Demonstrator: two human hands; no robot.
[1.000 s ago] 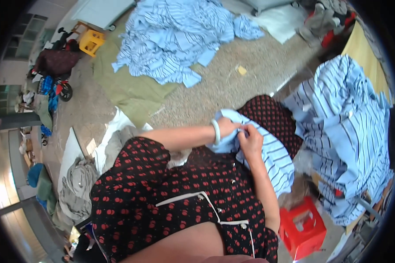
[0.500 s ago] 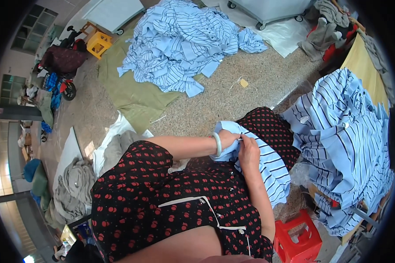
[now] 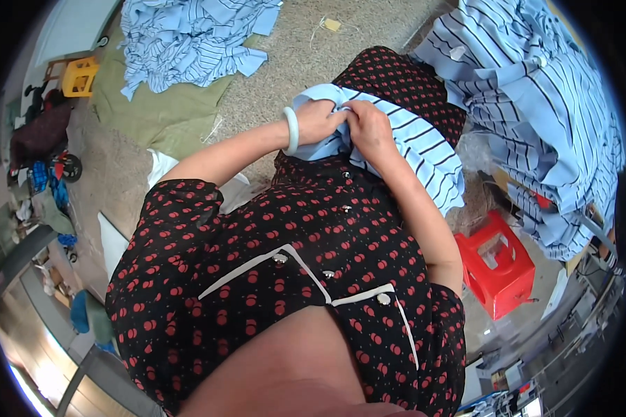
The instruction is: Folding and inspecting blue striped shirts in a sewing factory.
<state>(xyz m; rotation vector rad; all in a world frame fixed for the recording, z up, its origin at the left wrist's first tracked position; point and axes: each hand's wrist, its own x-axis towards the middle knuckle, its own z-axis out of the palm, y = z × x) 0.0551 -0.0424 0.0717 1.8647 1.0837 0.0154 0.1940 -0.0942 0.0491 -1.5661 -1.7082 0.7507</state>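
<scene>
Stool [image 3: 78, 75], yellow, 1 only, sits far left by 1 heap of striped shirts [image 3: 188, 35] on the floor. At centre 1 striped shirt [image 3: 424, 149] lies on the lap; the left hand [image 3: 318, 121], with 1 pale bangle [image 3: 291, 130], and the right hand [image 3: 368, 125] meet, both seemingly pinching its fabric. Right: 1 red crate [image 3: 495, 264] close beside the knee, 1 shirt pile [image 3: 535, 111] crowding that edge.

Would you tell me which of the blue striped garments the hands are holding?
The one on the lap, gripped by the left hand and right hand; the floor heap and right-side pile lie untouched.
</scene>
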